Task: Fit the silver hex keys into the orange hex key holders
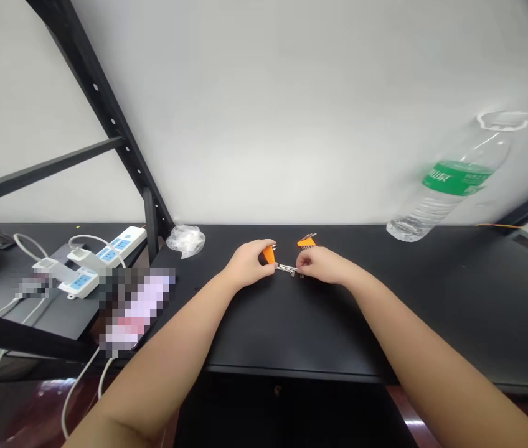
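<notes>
On my feed, above the black workbench [446,292], my left hand [248,264] pinches an orange hex-key holder [268,254], its steel keys [286,269] pointing right, almost touching my right hand [324,264], whose curled fingers [302,263] grip a second orange holder [306,242].

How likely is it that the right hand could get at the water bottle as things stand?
Probably yes. The right hand is at the metal hex keys, apparently pinching them, and would likely need to let go first. Nothing seems to stand between it and the water bottle across the black tabletop.
</notes>
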A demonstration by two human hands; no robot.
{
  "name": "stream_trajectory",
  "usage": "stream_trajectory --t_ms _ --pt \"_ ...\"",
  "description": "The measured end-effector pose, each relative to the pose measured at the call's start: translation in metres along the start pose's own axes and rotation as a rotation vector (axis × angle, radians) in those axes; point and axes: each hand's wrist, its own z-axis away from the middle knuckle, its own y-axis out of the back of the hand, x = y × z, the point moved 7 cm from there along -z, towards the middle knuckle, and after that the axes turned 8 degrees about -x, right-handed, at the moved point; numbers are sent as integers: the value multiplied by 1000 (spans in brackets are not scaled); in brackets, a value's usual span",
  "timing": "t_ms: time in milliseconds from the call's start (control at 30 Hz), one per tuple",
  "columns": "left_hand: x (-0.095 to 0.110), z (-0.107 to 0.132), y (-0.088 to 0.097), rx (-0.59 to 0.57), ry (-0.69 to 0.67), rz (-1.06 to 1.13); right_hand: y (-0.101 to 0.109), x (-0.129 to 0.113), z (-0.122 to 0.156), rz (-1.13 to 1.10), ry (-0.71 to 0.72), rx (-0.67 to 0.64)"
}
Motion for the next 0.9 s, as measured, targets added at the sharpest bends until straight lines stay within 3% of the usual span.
stream_trajectory --t_ms 233,333,567,733,900 --pt "5 1 0 -2 -31 10 -7 0 -2 -45 -59 -123" --pt "5 0 0 -11 -26 0 -4 1 0 -82 -18 -51" --pt "3 -1 2 11 -4 -16 13 -16 8 -266 306 243" --pt "8 -1 1 2 -17 -24 21 -25 13 -184 387 387" --pt "9 -2 -1 -15 -22 -41 24 -31 22 -84 427 439"
